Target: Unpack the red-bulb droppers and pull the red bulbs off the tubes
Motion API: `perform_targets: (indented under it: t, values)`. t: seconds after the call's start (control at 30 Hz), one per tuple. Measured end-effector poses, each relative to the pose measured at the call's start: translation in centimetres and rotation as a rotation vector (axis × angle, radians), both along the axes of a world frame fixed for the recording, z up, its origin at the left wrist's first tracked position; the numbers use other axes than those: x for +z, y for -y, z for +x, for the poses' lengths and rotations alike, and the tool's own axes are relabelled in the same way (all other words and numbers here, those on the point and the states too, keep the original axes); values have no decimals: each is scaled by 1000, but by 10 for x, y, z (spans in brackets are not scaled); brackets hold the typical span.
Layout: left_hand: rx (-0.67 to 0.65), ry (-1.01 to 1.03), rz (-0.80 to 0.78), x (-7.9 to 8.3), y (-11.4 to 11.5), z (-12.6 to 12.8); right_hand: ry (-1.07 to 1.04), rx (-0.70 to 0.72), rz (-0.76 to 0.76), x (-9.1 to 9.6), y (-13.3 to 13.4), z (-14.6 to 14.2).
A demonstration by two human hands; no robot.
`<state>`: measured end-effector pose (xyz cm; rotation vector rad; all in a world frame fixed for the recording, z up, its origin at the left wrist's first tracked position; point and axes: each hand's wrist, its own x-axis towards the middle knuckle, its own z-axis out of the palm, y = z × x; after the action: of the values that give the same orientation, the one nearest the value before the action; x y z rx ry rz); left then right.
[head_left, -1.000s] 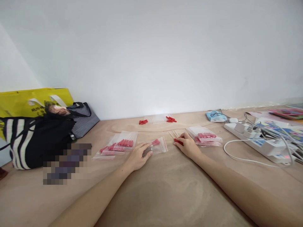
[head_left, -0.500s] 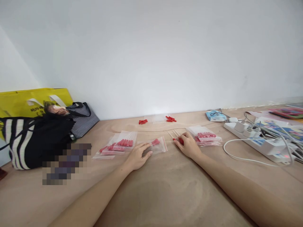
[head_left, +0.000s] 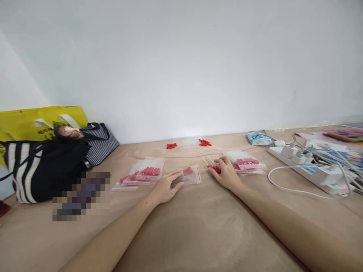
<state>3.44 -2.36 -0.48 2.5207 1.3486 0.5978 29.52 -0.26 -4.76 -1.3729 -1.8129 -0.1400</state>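
My left hand (head_left: pixel 166 187) lies on the near left part of a clear zip bag (head_left: pixel 194 177), its fingers stretched out and thumb apart. Inside the bag are small red-handled pieces (head_left: pixel 187 170), partly covered by my fingers. My right hand (head_left: pixel 227 174) is curled over the red ends of several thin, pale sticks (head_left: pixel 210 161) on the table, between thumb and fingers. Their exact kind is unclear. To the left, overlapping zip bags (head_left: pixel 150 166) hold red pieces. Another stack of filled bags (head_left: pixel 246 162) lies just right of my right hand.
Loose red pieces (head_left: pixel 171 146) and a further red pile (head_left: pixel 204 142) lie near the wall, with a clear bag (head_left: pixel 189 142) between them. A white power strip (head_left: pixel 312 172) with chargers and cables is at right. A black bag (head_left: pixel 48 166) stands left.
My right hand's fingers have shifted slightly, and more of the red ends and pale sticks show beside them. My left hand stays on the bag, almost unmoved.
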Motion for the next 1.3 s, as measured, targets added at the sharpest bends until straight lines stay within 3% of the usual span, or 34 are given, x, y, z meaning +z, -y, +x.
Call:
perform_targets:
  t: [0.13,0.33,0.5,0.67,0.93,1.07,1.3]
  values:
    - [-3,3,4,-1,-1,0,-2,78,1,8,6,-5]
    - [-66,50,-30,-2,-3,-1,94,338,-172,19,14,-27]
    - [0,73,-87,-1,-4,-1,133,313,-253,23,8,-43]
    - [-38,27,-112,2,-4,-2,268,291,-266,26,1,-53]
    - [-76,-52,-91,3,0,-3,23,461,-272,25,3,-48]
    - [-88,-93,-107,4,0,-2,67,557,-330,27,5,-50]
    - [-118,-90,-119,3,2,-3,134,460,-355,34,9,-47]
